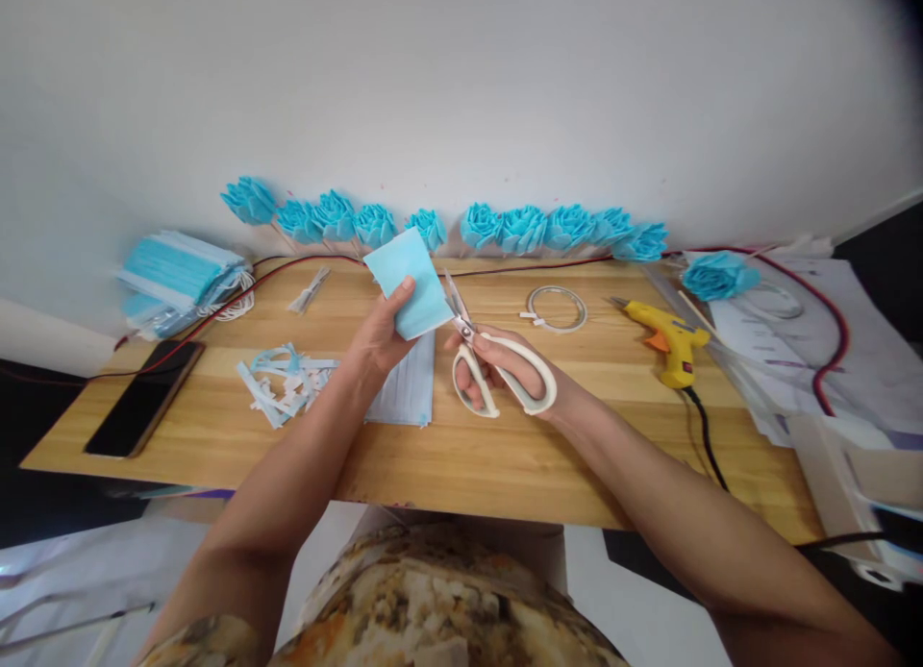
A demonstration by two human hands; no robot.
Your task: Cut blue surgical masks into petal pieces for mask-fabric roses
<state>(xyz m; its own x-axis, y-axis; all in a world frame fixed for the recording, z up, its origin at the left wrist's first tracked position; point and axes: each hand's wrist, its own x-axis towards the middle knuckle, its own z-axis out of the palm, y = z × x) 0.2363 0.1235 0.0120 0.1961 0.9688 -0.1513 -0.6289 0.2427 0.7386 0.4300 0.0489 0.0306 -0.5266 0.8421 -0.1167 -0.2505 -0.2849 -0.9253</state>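
Note:
My left hand (389, 323) grips a folded light-blue piece of mask fabric (410, 273), thumb on its face. My right hand (482, 369) has its fingers through the white handles of a pair of scissors (519, 364). The scissor blades are parted, close to the lower right corner of the fabric; whether they touch it I cannot tell. Below my left hand, a flat pale-blue mask sheet (400, 393) lies on the table, partly hidden by my forearm. Left of it is a heap of cut strips and scraps (285, 383).
Several blue fabric flowers (523, 228) line the wall behind the wooden table (577, 456). At left are a stack of face masks (177, 268) and a phone (148, 398). A roll of tape (557, 308), a yellow glue gun (670, 340) and papers (808, 331) are at right.

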